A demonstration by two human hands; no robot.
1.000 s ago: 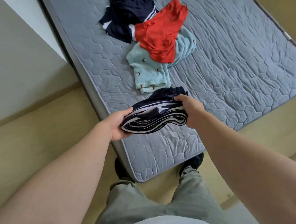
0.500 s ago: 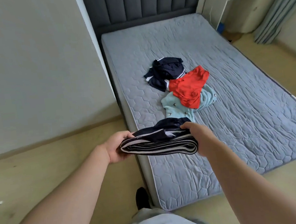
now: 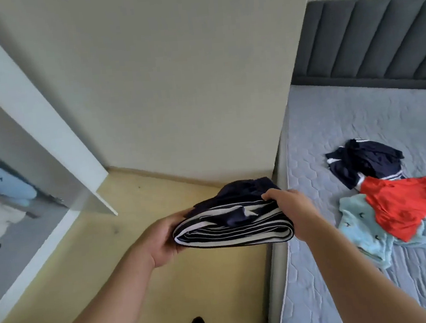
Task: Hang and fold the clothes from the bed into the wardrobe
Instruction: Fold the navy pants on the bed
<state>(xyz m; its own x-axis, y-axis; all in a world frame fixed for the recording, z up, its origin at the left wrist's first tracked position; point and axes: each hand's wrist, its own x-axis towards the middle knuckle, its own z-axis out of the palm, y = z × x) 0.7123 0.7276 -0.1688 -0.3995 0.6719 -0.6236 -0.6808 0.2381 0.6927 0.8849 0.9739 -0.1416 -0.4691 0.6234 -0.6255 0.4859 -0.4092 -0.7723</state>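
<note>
Folded navy striped garment (image 3: 232,224) sits at 6 o'clock, off the bed (image 3: 333,129), clamped between left hand (image 3: 162,240) and right hand (image 3: 296,212). Soft, light, floppy; support both ends or folds slip. Wardrobe (image 3: 13,180) at 9 o'clock, probably open.

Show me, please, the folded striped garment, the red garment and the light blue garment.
folded striped garment (image 3: 233,233): head view, on the striped folded edge nearest the camera.
red garment (image 3: 403,203): head view, on the middle of the cloth.
light blue garment (image 3: 359,228): head view, on its left part.
</note>
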